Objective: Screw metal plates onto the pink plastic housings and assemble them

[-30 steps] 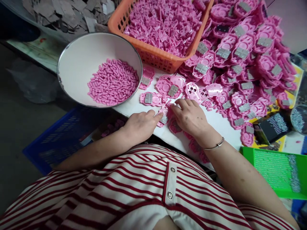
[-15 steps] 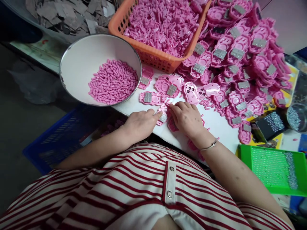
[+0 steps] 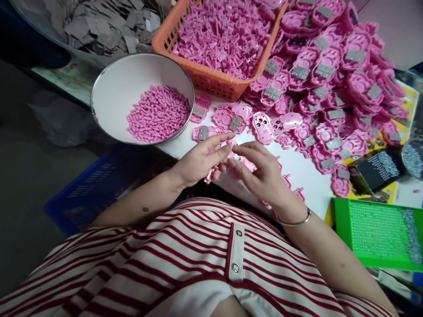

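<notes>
A: Surface and room?
B: White tabletop [image 3: 299, 167], smooth, partly strewn with pink pieces. Dim grey floor [image 3: 20, 211] at left. Blue crate [image 3: 92, 185], slotted, below table level at left. Clear plastic bag [image 3: 56, 121], crumpled, farther left. Grey scraps [image 3: 102, 26], flat and ragged, heaped at far left.

A: Materials, textures, shapes?
B: Pink casings [image 3: 332, 55], moulded, wavy-edged, in a tall heap at far right; many with grey plates [image 3: 324, 71], flat and dull. Glossy shells [image 3: 262, 127], pink, with dark round openings, near the heap.

A: Containers and contents?
B: Enamel bowl [image 3: 112, 105], pale inside, dark-rimmed, at left; within, small beaded pieces [image 3: 160, 114], pink. Orange basket [image 3: 214, 81], perforated plastic, at far centre; full of jumbled pink parts. Black tray [image 3: 370, 171] at right, with silvery bits [image 3: 386, 163]; just beside, round container [image 3: 413, 158] of similar bits. Green tray [image 3: 343, 229], near right, also with silvery bits along right side.

A: Hands and workpiece?
B: Left hand [image 3: 198, 160]: closed around pink workpiece [image 3: 209, 175], mostly hidden, above near table edge. Right hand [image 3: 261, 176]: fingers curved, tips just beside left thumb; cannot tell of anything pinched.
</notes>
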A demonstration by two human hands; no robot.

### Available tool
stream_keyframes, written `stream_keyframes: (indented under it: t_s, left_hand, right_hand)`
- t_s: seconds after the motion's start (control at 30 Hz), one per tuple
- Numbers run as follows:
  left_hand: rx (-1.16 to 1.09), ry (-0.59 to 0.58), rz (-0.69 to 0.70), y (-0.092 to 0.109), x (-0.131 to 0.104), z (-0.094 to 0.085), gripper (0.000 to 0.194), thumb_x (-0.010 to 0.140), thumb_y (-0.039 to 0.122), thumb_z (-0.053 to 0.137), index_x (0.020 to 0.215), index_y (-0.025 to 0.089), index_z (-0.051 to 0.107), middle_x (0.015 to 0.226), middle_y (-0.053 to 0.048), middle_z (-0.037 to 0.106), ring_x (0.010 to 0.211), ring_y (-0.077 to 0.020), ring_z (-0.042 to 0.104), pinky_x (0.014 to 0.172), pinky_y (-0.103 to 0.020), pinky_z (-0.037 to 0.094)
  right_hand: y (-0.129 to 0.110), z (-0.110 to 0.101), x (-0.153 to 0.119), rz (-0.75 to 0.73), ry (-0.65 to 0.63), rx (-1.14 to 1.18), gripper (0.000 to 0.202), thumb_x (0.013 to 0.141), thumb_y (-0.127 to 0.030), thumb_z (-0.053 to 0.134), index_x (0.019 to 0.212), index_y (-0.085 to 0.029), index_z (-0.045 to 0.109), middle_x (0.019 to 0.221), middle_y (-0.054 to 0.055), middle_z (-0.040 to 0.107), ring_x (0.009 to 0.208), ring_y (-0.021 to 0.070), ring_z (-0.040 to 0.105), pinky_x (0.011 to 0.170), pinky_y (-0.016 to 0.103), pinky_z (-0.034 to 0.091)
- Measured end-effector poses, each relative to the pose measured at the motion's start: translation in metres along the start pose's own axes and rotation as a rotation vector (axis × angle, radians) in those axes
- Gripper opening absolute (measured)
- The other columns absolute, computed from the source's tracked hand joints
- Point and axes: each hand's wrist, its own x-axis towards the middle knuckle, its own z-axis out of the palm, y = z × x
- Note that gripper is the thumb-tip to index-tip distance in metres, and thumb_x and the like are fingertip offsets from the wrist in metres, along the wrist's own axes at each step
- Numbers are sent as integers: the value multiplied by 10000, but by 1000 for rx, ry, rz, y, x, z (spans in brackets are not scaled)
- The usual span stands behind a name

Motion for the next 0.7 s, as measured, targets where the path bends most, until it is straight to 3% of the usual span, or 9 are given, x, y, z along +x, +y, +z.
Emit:
stream_keyframes:
  t_s: [0.1, 0.2, 0.27, 0.33, 0.5, 0.6, 0.7]
  left_hand:
    - [-169, 16, -33, 1, 5, 10, 551, 921, 517, 589, 1374, 213, 513, 590, 56, 530, 373, -56, 488, 322, -135, 326]
    - [-225, -2, -60, -3, 10, 14, 498, 932, 542, 557, 1269, 176, 590, 592, 47, 541, 370, -57, 494, 313, -138, 338]
    - [-258, -35, -82, -5, 12, 15, 453, 935, 524, 557, 1193, 157, 618, 606, 43, 556, 369, -58, 496, 304, -141, 337]
    - [-275, -47, -89, -7, 13, 15, 370, 934, 465, 581, 1119, 149, 628, 636, 37, 581, 374, -54, 504, 303, -137, 333]
    - [-249, -3, -129, -6, 14, 18, 160, 964, 283, 527, 992, 140, 592, 662, 28, 615, 369, -45, 508, 302, -124, 308]
    - [-216, 11, -84, -6, 12, 23, 124, 974, 274, 511, 1015, 168, 560, 638, 59, 586, 348, -43, 487, 300, -126, 314]
    - [-155, -65, -32, -9, 9, 26, 210, 996, 376, 479, 1065, 188, 543, 615, 64, 583, 346, -51, 482, 302, -131, 329]
  right_hand:
    - [-11, 6, -1, 156, 12, 174, 227, 885, -364, 640, 1015, -196, 718, 845, 47, 632, 792, 139, 597, 716, 294, 491]
    - [-11, 8, -1, 420, 14, 573, 212, 811, -384, 730, 887, -193, 679, 767, 14, 658, 695, 124, 611, 646, 278, 481]
    - [-10, 7, -2, 545, 7, 812, 248, 778, -392, 762, 856, -184, 652, 732, 6, 680, 635, 112, 608, 589, 256, 464]
    - [-9, 3, -3, 611, 56, 897, 242, 758, -375, 781, 825, -180, 654, 702, -4, 683, 583, 91, 578, 556, 236, 448]
    - [-6, 0, -10, 665, 206, 900, 274, 689, -357, 833, 834, -197, 665, 724, -28, 670, 622, 85, 601, 592, 220, 493]
    - [-5, 4, -13, 575, 158, 790, 374, 689, -398, 829, 960, -204, 660, 863, 2, 694, 760, 115, 649, 676, 249, 536]
    - [-6, 4, -14, 494, 93, 675, 319, 791, -442, 731, 968, -185, 665, 794, 5, 672, 685, 110, 613, 642, 262, 523]
